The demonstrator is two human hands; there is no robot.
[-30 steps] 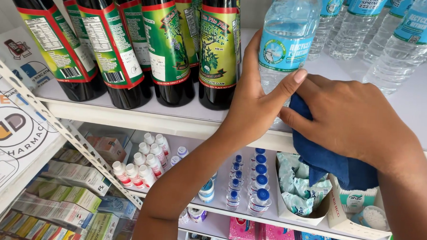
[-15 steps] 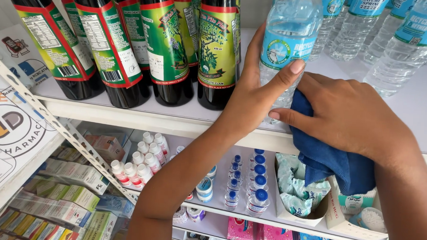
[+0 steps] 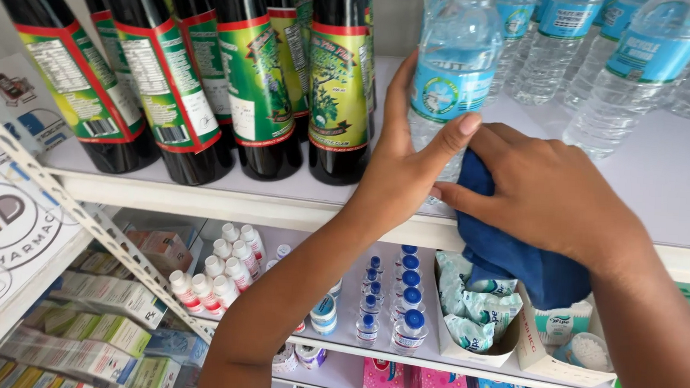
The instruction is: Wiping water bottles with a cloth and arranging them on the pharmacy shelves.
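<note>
Blue cloth [image 3: 513,252], bunched under our right hand [image 3: 550,199], presses at the white shelf [image 3: 671,185] edge, while our left hand [image 3: 404,169] grips the water bottle [image 3: 455,75] at twelve o'clock, steadying it.

Clear ribbed plastic bottle [image 3: 455,75] with a glossy paper label; soft matt blue cloth [image 3: 505,247]; dark glossy glass bottles [image 3: 338,85]; smooth matt white shelf [image 3: 671,193].
</note>
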